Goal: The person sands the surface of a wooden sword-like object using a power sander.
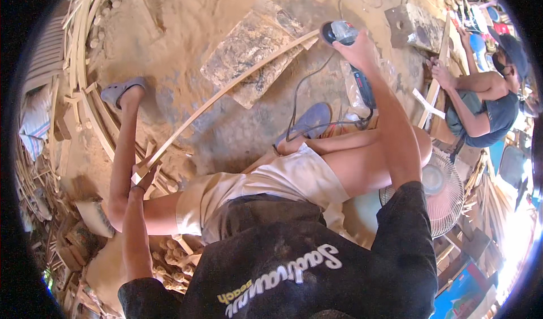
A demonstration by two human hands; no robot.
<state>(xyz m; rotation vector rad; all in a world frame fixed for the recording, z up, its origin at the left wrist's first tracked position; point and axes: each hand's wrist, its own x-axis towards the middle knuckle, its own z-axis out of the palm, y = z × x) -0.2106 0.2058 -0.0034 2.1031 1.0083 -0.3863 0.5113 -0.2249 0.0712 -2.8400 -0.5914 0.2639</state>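
left hand (143, 173): pinches near end of the curved wooden strip (226, 90) (keeps it steady)
right hand (356, 50): wrapped around angle grinder (345, 36), far end, on the stone slab (254, 50)

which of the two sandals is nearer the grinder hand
The blue sandal on the folded leg, just below the right hand and its angle grinder; the grey sandal is far off to the left.
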